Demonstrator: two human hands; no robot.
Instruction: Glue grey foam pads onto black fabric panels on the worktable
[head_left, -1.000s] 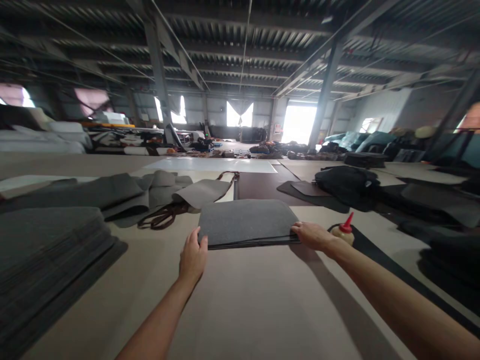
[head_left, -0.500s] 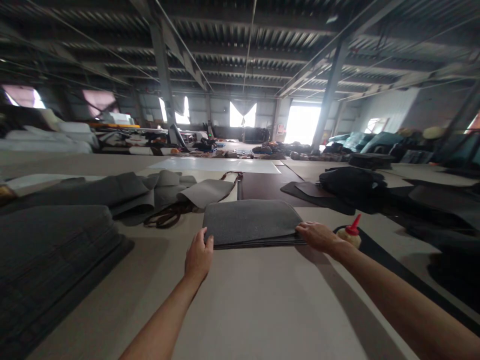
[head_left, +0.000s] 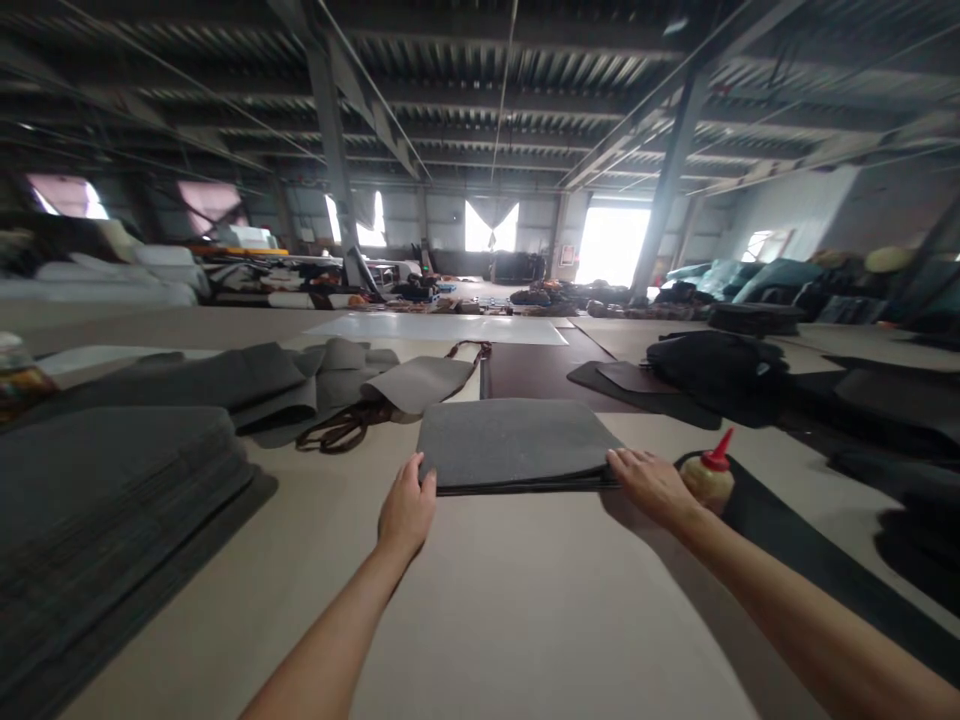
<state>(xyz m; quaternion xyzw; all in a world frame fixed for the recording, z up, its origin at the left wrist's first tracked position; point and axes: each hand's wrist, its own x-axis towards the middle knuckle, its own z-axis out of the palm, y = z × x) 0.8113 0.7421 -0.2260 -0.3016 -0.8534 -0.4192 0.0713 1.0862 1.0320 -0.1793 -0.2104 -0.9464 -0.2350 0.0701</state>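
Left fingers (head_left: 429, 484) and right fingers (head_left: 622, 461) snug around opposite ends of grey stack (head_left: 517, 442), bare tabletop (head_left: 540, 590) along near edge.

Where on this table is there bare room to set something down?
The widest free patch of tabletop lies on the near side of the small grey stack. A narrower one runs between the left hand and the tall grey stack. It is crowded by the right hand, where the red-tipped bottle and dark sheet sit close.
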